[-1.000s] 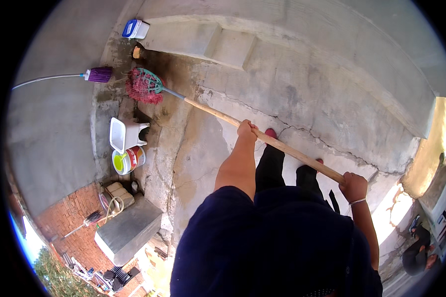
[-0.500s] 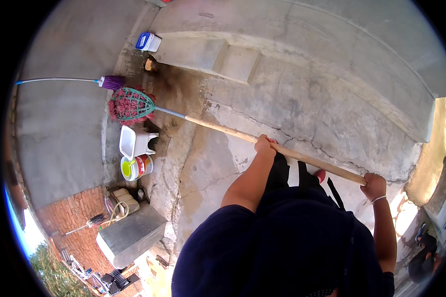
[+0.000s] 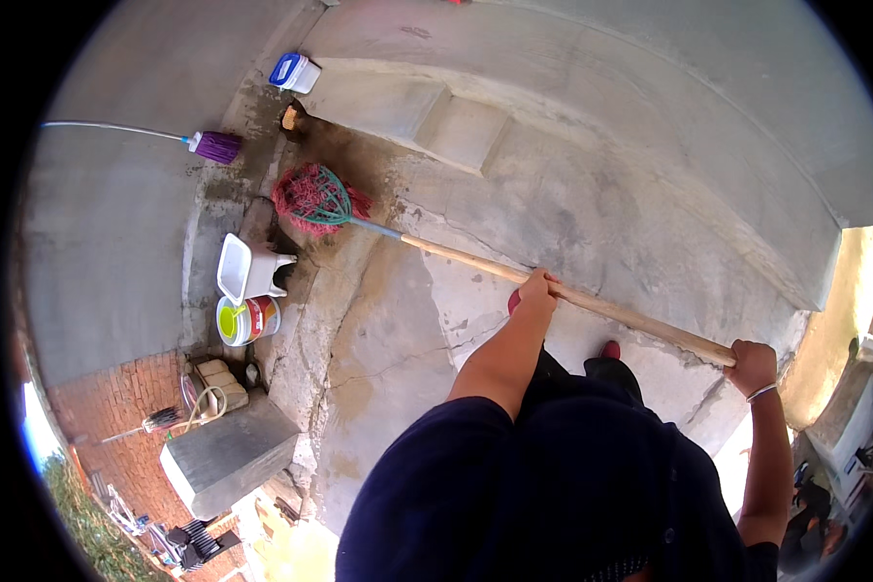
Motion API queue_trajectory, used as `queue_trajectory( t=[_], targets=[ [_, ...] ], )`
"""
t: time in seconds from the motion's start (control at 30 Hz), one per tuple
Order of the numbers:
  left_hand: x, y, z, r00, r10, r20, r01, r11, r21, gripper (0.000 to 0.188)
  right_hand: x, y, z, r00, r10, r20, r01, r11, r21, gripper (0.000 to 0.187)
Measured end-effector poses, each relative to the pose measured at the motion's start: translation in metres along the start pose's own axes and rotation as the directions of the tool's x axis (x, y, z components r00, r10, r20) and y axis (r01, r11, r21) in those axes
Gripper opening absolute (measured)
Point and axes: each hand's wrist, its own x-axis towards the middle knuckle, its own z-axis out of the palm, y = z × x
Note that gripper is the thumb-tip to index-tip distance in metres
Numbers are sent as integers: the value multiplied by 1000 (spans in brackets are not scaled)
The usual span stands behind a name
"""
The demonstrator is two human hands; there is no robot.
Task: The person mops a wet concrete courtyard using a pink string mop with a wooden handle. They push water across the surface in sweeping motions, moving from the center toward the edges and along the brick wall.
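A long wooden pole runs slantwise in front of my body, held in both hands. At its far left end, past a grey sleeve, is a green ribbed, basket-like head with a bunch of red stringy net in and around it. My left hand wraps round the middle of the pole. Near the pole's right end, my right hand, with a pale band at the wrist, grips it too. Whether the head touches the floor I cannot tell.
A purple-headed mop leans on the left wall. Along that wall stand a blue-lidded container, a white tub, a bucket and a grey concrete block. A low concrete step lies ahead. The cracked floor has damp patches.
The pole's head has moved right, away from the left wall, and looks smaller. Both hands keep their grip and sit slightly farther right and lower in view. My feet have shifted.
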Motion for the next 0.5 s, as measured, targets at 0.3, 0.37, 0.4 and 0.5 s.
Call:
queue_trajectory(
  t=[0.3,0.37,0.4,0.5],
  targets=[
    [-147,-32,54,916,249,315,5,778,-628,16,72,219,-171,791,-245,-560,-37,895,-445,20],
    [-175,-23,24,919,307,247,-13,650,-759,19,88,241,-194,826,-157,-541,-140,872,-468,15],
    [-123,11,-42,915,390,100,-141,542,-828,24,102,239,-202,825,-147,-545,-172,854,-490,13],
    [-130,41,-166,949,220,-226,-303,439,-846,25,133,158,-215,737,-249,-628,-59,902,-427,8]
  ],
)
